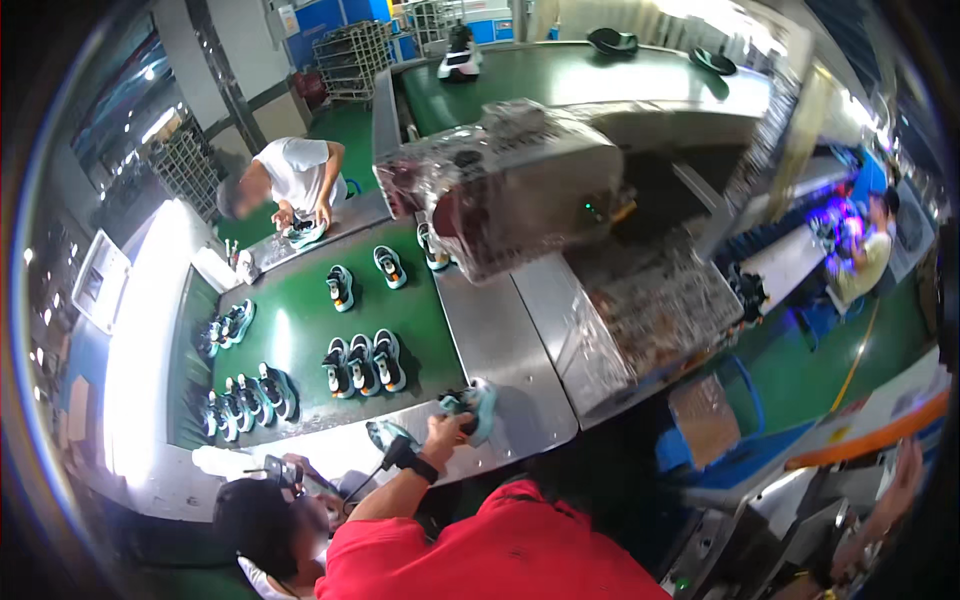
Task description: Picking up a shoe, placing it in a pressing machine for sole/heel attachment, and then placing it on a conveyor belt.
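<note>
Above the near silvery metal ledge, the left hand has its grip clamped on a black-and-pale-teal sneaker; the right hand's, beside a long orange bar at right, I cannot tell. Farther left, similar sneakers stand on green conveyor belting.

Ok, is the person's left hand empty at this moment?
No, the left hand has its fingers closed on a dark and pale-teal shoe.

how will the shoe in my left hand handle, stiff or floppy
The shoe is probably light for its size, as the left hand alone grips it. Its dark upper may flex, while the pale sole looks stiffer. It likely won't roll: similar shoes stand upright.
</note>
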### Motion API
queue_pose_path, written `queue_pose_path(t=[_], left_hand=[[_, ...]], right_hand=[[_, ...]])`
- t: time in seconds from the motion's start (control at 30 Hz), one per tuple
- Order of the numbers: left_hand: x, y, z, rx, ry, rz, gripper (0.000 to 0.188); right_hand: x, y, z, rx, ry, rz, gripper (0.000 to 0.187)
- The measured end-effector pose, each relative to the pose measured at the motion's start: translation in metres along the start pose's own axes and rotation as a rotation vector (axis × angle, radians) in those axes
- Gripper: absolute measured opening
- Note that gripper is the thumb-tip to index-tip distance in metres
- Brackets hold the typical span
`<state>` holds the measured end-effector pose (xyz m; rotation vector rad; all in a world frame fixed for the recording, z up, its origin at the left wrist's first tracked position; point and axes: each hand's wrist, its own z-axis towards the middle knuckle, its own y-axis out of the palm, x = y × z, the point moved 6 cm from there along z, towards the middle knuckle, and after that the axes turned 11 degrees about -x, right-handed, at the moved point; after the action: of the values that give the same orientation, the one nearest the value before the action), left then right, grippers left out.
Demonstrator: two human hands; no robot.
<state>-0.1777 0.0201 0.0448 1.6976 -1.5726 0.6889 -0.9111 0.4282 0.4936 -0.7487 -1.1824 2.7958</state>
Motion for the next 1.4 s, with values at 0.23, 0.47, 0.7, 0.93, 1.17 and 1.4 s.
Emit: queue_pose_path(t=[0.23,0.47,0.7,0.93,1.17,1.4], left_hand=[[0.031,-0.165,0.201,0.235,0.691,0.290,0.042],[0.176,-0.231,0.297,0.813,0.267,0.268,0.054],[0.213,-0.286,0.362,0.957,0.347,0.417,0.047],[0.230,-0.177,0.427,0.516,0.325,0.525,0.067],[0.226,-0.143,0.380,0.332,0.581,0.284,0.082],[0.154,0.015,0.140,-0.511,0.439,0.184,0.034]], right_hand=[[-0.421,0.335,0.296,-0.317,-0.654,-0.447,0.052],[-0.655,0.560,0.390,-0.273,-1.292,-0.779,0.077],[-0.738,0.720,0.416,-0.133,-1.574,-0.918,0.071],[-0.732,0.747,0.470,-0.477,-1.524,-0.674,0.060],[-0.685,0.673,0.447,-0.535,-0.958,-0.544,0.081],[-0.581,0.457,0.374,-0.432,-0.613,0.006,0.084]])
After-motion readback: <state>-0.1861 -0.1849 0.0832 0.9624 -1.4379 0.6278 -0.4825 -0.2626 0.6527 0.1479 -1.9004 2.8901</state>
